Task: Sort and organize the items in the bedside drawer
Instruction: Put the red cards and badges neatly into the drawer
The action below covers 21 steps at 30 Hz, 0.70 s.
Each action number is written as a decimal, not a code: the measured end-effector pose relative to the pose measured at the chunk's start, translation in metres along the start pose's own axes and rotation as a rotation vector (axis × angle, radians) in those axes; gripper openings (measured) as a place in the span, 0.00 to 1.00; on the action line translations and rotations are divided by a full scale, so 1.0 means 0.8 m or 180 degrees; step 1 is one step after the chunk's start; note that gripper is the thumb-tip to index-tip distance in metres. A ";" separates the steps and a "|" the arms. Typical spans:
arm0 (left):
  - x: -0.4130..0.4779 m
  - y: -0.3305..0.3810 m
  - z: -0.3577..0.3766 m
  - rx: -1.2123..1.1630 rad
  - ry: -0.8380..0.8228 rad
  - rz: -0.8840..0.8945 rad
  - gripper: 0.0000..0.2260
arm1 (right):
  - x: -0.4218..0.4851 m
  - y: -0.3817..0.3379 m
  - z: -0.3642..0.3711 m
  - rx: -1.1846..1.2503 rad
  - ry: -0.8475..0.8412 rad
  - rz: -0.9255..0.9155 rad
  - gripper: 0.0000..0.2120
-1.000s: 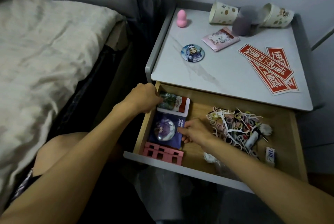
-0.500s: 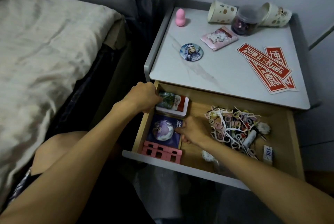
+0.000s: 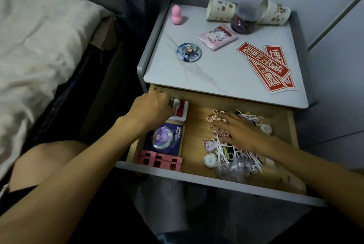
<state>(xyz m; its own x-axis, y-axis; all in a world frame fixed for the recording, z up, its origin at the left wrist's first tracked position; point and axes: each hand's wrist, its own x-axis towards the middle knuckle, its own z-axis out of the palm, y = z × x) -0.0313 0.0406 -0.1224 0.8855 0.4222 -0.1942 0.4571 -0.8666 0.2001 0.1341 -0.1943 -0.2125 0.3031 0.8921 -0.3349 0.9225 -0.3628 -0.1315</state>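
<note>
1. Shift of right hand (image 3: 242, 131) from blue card (image 3: 167, 139) across to tangle (image 3: 226, 149) of ties and picks; fingers straight, resting on top, gripping nothing.
2. Left hand (image 3: 151, 110) unmoved, curled round red-white pack (image 3: 181, 111) in back-left corner of drawer (image 3: 197, 174).
3. Suggests a settled left side, loose heap next.
4. Tangle: pale loops and picks knotted together, sprawled over right half, likely to snag.

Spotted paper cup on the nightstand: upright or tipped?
Tipped. The spotted cup lies on its side on the nightstand top, beside the jar.
</note>
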 end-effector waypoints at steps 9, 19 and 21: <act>0.005 0.071 0.053 -0.0054 -0.1621 0.0997 0.16 | -0.041 0.044 -0.022 0.0130 0.0131 0.0301 0.21; -0.006 0.103 0.114 0.0708 -0.0849 0.2096 0.18 | -0.076 0.072 -0.021 -0.1270 -0.0130 0.0829 0.17; -0.013 0.105 0.115 0.0733 -0.0809 0.2536 0.18 | -0.072 0.075 -0.011 -0.1313 -0.0069 0.0863 0.21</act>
<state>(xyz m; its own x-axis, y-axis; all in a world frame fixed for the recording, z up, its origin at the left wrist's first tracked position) -0.0097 -0.0612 -0.1922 0.8765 -0.3819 -0.2931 -0.3440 -0.9228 0.1736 0.1743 -0.2651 -0.1926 0.5444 0.7730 -0.3258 0.8301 -0.4405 0.3419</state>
